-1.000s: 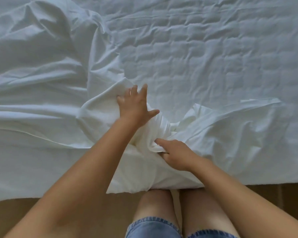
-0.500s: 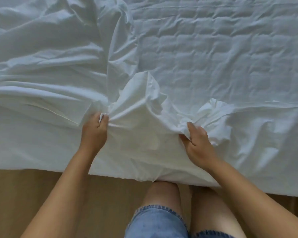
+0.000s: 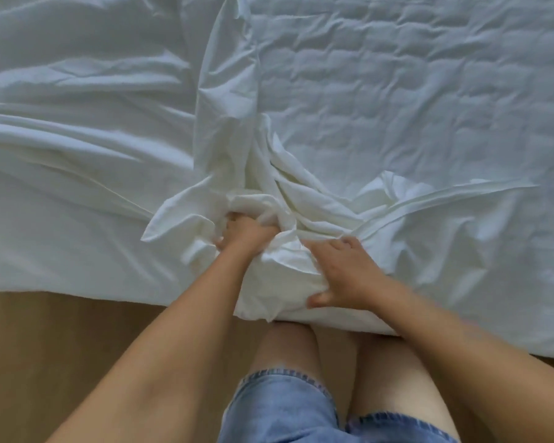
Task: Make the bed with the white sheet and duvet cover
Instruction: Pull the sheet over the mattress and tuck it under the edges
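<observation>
At the near edge of the bed (image 3: 413, 91), our left hand (image 3: 247, 233) clutches the bunched white sheet (image 3: 288, 193) and our right hand (image 3: 346, 273) clamps it alongside. We should draw it evenly across the bed, untwisted.

The count runs to two hands, one left hand (image 3: 247, 233) and one right hand (image 3: 346, 273); two bare legs (image 3: 285, 343); one pair of denim shorts (image 3: 282, 407); one bunched white sheet (image 3: 301, 199); one quilted white layer (image 3: 397, 75); one wooden floor (image 3: 61, 346).
</observation>
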Action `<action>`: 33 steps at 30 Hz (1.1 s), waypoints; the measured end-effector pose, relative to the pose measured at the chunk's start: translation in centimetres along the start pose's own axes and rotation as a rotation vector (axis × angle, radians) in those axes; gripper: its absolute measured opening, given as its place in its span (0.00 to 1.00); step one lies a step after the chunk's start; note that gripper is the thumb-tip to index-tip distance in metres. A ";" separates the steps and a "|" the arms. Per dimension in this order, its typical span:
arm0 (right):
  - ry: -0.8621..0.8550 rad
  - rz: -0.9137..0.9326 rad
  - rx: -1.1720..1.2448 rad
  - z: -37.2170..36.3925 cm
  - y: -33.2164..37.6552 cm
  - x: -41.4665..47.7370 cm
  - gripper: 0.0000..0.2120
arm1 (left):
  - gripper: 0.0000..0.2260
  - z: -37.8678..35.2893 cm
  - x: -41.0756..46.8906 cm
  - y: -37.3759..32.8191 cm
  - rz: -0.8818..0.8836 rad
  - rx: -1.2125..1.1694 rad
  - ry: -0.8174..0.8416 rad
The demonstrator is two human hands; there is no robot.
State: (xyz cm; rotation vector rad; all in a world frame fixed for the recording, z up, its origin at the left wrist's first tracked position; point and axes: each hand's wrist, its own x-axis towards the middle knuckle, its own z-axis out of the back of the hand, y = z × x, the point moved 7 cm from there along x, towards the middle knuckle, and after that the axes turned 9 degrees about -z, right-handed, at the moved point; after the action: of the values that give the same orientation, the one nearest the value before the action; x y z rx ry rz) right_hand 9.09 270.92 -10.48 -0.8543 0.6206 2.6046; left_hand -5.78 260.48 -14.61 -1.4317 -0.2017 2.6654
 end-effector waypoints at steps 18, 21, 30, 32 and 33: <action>-0.395 -0.501 0.816 11.5 -39.6 -12.4 0.15 | 0.11 -7.2 -9.7 -50.2 -0.762 -0.175 -0.352; -0.539 -0.701 1.025 13.4 -50.8 -19.3 0.14 | 0.12 -13.1 -14.8 -64.7 -0.920 -0.186 -0.324; -0.988 -1.094 1.156 14.0 -75.4 -29.8 0.07 | 0.28 -34.6 -24.2 -86.9 -1.176 0.055 0.050; -0.740 -0.899 1.350 11.2 -75.9 -27.7 0.17 | 0.33 -38.2 -20.9 -82.9 -1.072 0.176 0.031; -0.600 -0.812 1.463 9.6 -75.7 -26.9 0.22 | 0.33 -39.4 -19.3 -79.9 -1.030 0.233 -0.004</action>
State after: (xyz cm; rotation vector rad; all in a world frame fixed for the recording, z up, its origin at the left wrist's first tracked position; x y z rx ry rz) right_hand 57.83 335.51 -9.52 0.1768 1.2852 1.0278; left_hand 40.37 338.73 -6.83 -0.8756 -0.4570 1.7646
